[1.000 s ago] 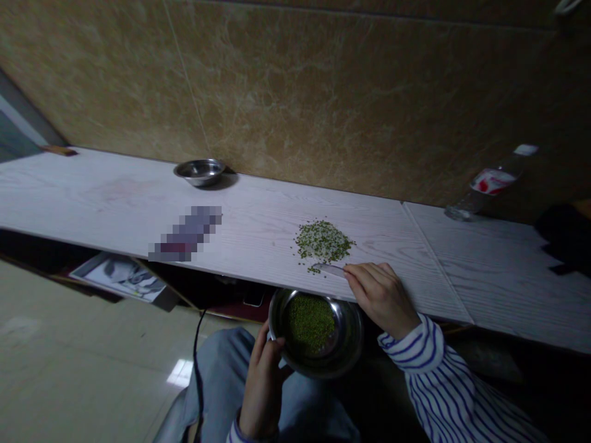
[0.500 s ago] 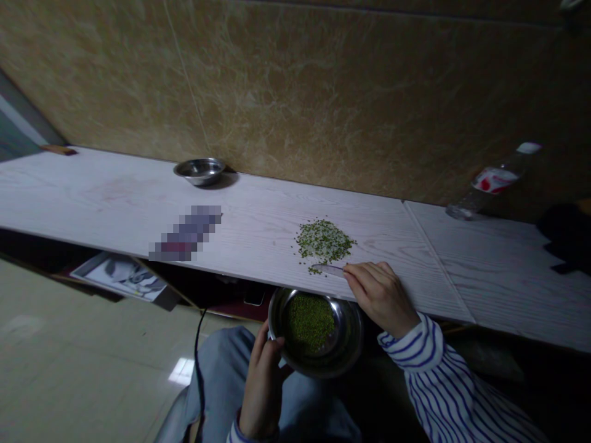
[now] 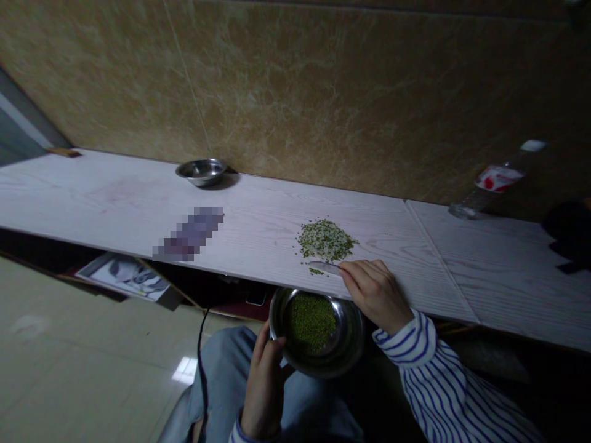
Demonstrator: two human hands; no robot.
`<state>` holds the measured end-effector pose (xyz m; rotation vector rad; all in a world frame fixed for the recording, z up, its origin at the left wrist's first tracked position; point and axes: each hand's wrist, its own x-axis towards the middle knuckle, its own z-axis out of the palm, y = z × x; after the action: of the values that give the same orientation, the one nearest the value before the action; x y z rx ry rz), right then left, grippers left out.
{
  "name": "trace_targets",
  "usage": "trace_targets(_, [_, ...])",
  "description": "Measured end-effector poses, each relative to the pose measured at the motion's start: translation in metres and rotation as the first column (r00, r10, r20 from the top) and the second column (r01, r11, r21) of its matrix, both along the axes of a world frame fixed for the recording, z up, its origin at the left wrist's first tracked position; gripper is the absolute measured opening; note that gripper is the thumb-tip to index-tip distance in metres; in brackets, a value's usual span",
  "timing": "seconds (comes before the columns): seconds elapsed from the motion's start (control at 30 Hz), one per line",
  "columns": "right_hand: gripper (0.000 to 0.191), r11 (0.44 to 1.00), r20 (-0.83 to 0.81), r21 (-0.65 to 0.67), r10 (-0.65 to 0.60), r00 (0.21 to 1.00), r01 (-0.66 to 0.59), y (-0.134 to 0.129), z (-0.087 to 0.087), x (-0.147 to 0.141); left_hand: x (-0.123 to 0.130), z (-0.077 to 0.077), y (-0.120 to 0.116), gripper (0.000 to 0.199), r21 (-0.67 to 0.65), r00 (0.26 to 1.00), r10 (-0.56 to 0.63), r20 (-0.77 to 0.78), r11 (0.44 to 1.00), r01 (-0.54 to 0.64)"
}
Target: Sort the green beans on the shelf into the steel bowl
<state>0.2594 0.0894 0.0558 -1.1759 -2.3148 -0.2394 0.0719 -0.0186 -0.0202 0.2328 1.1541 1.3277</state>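
Currently, the right hand (image 3: 376, 295) is pinching a slim blade (image 3: 327, 267) beside a few loose beans (image 3: 316, 271), just in front of the pile of green beans and white grains (image 3: 327, 240) on the counter (image 3: 258, 227). The left hand (image 3: 265, 378) is gripping the rim of the large steel bowl (image 3: 351, 347), which is holding green beans below the front edge. In my judgement, light strokes with a flat blade and a steady bowl suit this work. That edge is separating pile from bowl, risking spills. Elsewhere, a small bowl (image 3: 202, 179), a pixelated item (image 3: 189, 235) and a bottle (image 3: 498, 179) are standing or lying well apart.
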Motion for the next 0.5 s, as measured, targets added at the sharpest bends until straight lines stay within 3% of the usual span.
trace_targets(0.5, [0.018, 0.999, 0.015, -0.047, 0.020, 1.000, -0.020, 0.014, 0.001, -0.015, -0.009, 0.006, 0.005, 0.059, 0.007, 0.997, 0.020, -0.072, 1.000, -0.019])
